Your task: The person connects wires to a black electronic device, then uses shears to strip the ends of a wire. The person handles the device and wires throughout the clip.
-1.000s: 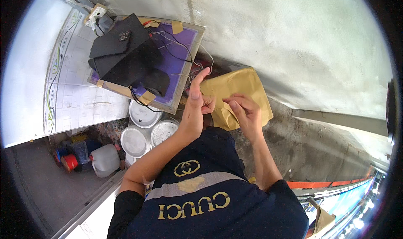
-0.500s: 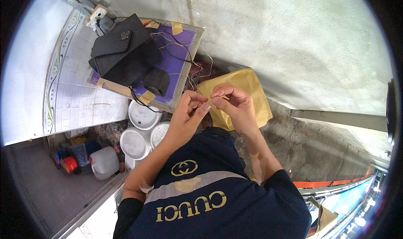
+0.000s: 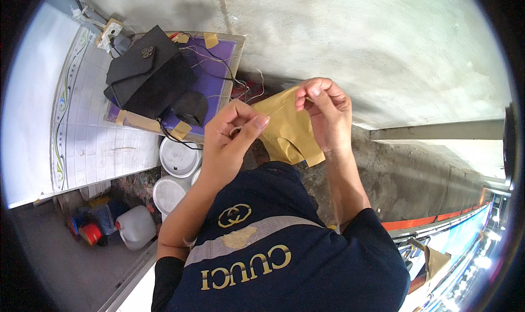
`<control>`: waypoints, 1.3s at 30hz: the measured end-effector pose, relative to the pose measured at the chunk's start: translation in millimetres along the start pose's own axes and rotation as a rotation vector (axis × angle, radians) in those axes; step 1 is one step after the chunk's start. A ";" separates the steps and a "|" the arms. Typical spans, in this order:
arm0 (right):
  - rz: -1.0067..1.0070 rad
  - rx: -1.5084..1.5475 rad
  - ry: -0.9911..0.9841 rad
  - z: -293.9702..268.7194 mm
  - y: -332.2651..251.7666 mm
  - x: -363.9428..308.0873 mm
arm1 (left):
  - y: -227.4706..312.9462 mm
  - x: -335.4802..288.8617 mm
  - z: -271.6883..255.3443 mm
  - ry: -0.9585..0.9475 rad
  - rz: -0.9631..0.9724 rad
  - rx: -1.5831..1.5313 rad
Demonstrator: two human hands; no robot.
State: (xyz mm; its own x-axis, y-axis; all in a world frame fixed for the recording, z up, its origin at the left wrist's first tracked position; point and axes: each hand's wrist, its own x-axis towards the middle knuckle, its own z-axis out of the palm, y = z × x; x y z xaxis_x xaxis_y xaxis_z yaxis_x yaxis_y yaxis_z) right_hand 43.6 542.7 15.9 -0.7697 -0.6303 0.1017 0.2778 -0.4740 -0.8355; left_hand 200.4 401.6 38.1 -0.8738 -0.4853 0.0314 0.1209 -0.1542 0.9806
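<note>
My left hand (image 3: 232,134) is closed in a pinch, thumb against forefinger, with a thin pale strand (image 3: 278,110) leaving its fingertips. The strand runs up toward my right hand (image 3: 328,112), whose thumb and curled fingers are also pinched together. It is too fine to tell whether it is a thread or something stiffer. Below and behind both hands lies a creased yellow-tan sheet (image 3: 290,134), its near edge by my lap. Neither hand visibly grips the sheet.
To the left stands a purple-topped table (image 3: 216,74) bearing a black box (image 3: 164,79), a dark phone (image 3: 134,63) and loose cables. White lidded buckets (image 3: 179,157) stand beneath it. Further left are a white jug (image 3: 136,227) and a red container (image 3: 91,233). A pale wall (image 3: 372,44) rises ahead.
My hands have drawn apart: the right has moved up and to the right, the left slightly leftward. The thin strand now shows between them. The whole view has shifted a little.
</note>
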 end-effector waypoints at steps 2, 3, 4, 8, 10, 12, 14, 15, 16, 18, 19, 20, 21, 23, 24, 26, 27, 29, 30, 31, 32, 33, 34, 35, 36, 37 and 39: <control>-0.061 -0.034 0.003 -1.8 -10.2 -0.8 | 4.0 4.2 0.6 -0.034 -0.016 -0.038; -0.153 -0.165 -0.011 -0.9 -14.0 -1.7 | 5.4 6.3 0.6 -0.044 -0.031 -0.069; -0.255 -0.288 -0.020 0.8 -18.4 -2.6 | 6.4 7.3 0.9 -0.059 -0.035 -0.068; -0.584 -0.774 -0.145 11.5 -43.0 -2.8 | 5.5 11.6 3.3 -0.100 -0.049 -0.073; -0.656 -0.972 -0.235 20.5 -54.3 -2.9 | 3.7 13.6 6.2 -0.111 -0.047 -0.073; -0.722 -1.113 -0.324 30.7 -60.2 -0.9 | 1.5 15.8 10.5 -0.105 -0.073 -0.088; -0.771 -1.207 -0.373 39.5 -62.4 0.8 | 0.1 17.9 14.8 -0.121 -0.041 -0.118; -0.789 -1.228 -0.378 43.0 -62.4 1.5 | -0.2 18.4 16.7 -0.106 -0.043 -0.129; -0.790 -1.258 -0.386 45.4 -62.2 2.7 | 0.1 18.3 17.9 -0.102 -0.005 -0.127; -0.843 -1.263 -0.448 46.7 -61.7 6.2 | 1.6 16.4 18.2 -0.106 0.044 -0.080; -0.861 -1.256 -0.480 45.5 -61.5 8.2 | 2.5 15.0 18.0 -0.083 0.024 -0.030; -0.833 -1.250 -0.456 43.1 -61.8 9.6 | 4.3 13.2 14.7 -0.110 0.003 0.057; -0.808 -1.230 -0.431 40.0 -61.9 10.8 | 5.5 12.2 12.3 -0.138 -0.019 0.145; -0.715 -1.120 -0.402 32.4 -59.9 13.1 | 5.3 5.4 11.3 -0.083 0.070 0.116; -0.648 -1.031 -0.396 29.0 -56.6 13.9 | 4.5 3.8 10.8 -0.088 0.133 0.100; -0.552 -0.914 -0.406 21.3 -50.7 13.3 | 2.2 0.8 9.7 -0.076 0.188 0.127; -0.525 -0.886 -0.424 17.1 -48.4 12.4 | 0.9 -0.2 8.7 -0.080 0.208 0.142; -0.468 -0.716 -0.326 9.8 -43.9 11.4 | -0.4 -4.3 6.1 -0.076 0.169 0.172; -0.437 -0.576 -0.211 5.5 -44.4 12.5 | -0.7 -6.4 4.6 -0.065 0.119 0.144; -0.429 -0.430 -0.126 0.9 -45.5 13.1 | -0.8 -9.1 3.3 -0.051 0.069 0.114; -0.477 -0.427 0.029 -5.1 -51.7 16.1 | -0.9 -9.8 1.7 -0.045 0.056 0.080; -0.463 -0.451 0.007 -7.4 -52.1 15.1 | -0.9 -10.3 0.5 -0.038 0.042 0.047; -0.467 -0.485 0.010 -9.1 -53.8 13.0 | -0.6 -11.3 0.0 -0.015 0.005 0.017; -0.467 -0.517 0.014 -9.3 -53.8 10.3 | -0.4 -12.0 0.1 -0.030 0.020 -0.013; -0.407 -0.666 -0.017 -8.4 -53.9 6.8 | -0.2 -11.6 0.6 -0.036 0.014 -0.041; -0.459 -0.729 -0.071 -6.1 -52.3 4.5 | -0.1 -10.8 1.5 -0.045 0.012 -0.070; -0.562 -0.866 -0.186 0.1 -48.4 2.2 | -0.1 -8.6 3.0 -0.060 0.009 -0.108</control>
State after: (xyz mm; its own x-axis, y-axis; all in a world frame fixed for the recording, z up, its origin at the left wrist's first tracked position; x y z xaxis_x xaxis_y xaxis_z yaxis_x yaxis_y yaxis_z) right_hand 28.5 564.2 56.6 -0.5394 -0.5753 0.6149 -0.6552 -0.1720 -0.7356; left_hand 206.5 408.4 38.3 -0.8989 -0.4348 0.0544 0.1757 -0.2439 0.9537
